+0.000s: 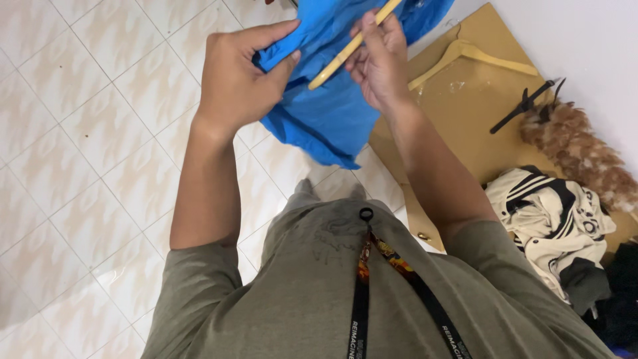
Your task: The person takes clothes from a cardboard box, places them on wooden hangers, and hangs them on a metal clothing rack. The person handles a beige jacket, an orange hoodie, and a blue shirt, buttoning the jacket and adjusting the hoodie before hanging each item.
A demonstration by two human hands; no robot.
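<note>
I stand over a tiled floor and hold a bright blue garment [332, 113] up in front of me. My left hand [236, 80] pinches a fold of the blue cloth between thumb and fingers. My right hand [379, 60] grips the arm of a pale wooden hanger [345, 53] that pokes out of the garment, its rounded tip pointing toward my left hand. The rest of the hanger is hidden above the frame's top edge and behind the cloth.
A brown cardboard sheet [465, 113] lies on the floor at right, with a second wooden hanger [475, 54], a black clip [525, 105] and a feather duster [581, 153] on it. A cream and black garment [551, 223] is heaped near the wall.
</note>
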